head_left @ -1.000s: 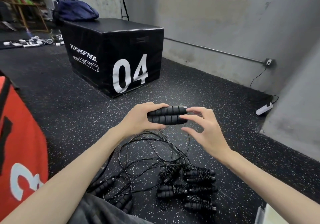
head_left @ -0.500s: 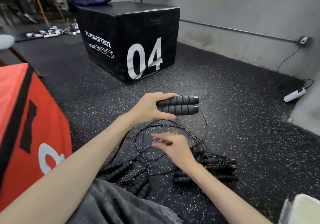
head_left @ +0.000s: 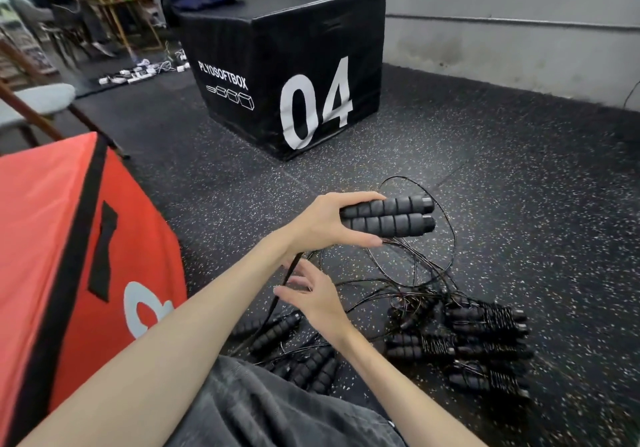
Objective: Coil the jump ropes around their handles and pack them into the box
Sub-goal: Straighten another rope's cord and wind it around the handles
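Jump-rope handles, paired, sit gripped in the left hand above the floor. The right hand has dropped from the handle tips to the loose cord, fingers relaxed and spread beside it, likely ready to begin coiling.

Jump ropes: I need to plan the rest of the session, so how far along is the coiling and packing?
Done: several wound bundles lie on the floor at right. In hand: the left hand grips a pair of handles with its cord still loose; the right hand reaches for the cord below. Left: loose handles and tangled cord near the knee. No packing box is clearly in view, so nothing looks packed.
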